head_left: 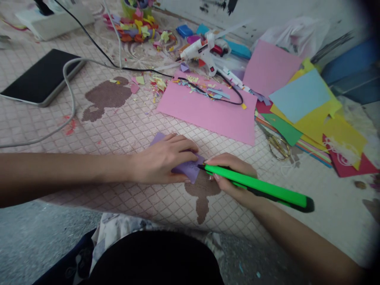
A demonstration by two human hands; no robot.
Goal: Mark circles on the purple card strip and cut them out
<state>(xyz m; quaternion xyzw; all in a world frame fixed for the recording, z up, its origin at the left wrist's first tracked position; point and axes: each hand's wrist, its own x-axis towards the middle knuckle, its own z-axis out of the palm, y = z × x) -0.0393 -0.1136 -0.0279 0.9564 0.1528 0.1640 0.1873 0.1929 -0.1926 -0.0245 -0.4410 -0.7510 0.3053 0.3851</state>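
Note:
A small piece of purple paper (pixel 187 171) lies on the table near its front edge, with faint drawn marks at its right end. My left hand (pixel 166 158) rests flat over the paper, thumb and fingers spread, pressing it down and hiding its middle. In my right hand (pixel 233 174) is a thick bright green pen (pixel 258 185) with a black tip and a black end. Its fingers are closed around the front part. The tip touches or nearly touches the paper's right end, beside the marks.
Pink paper (pixel 208 114) with scraps and a black cable lies ahead. Behind it is a white glue gun (pixel 202 53). Scissors (pixel 277 144) and coloured sheets (pixel 299 97) are on the right. A dark tablet (pixel 41 77), white cable (pixel 69 85) and power strip (pixel 56 19) are on the left.

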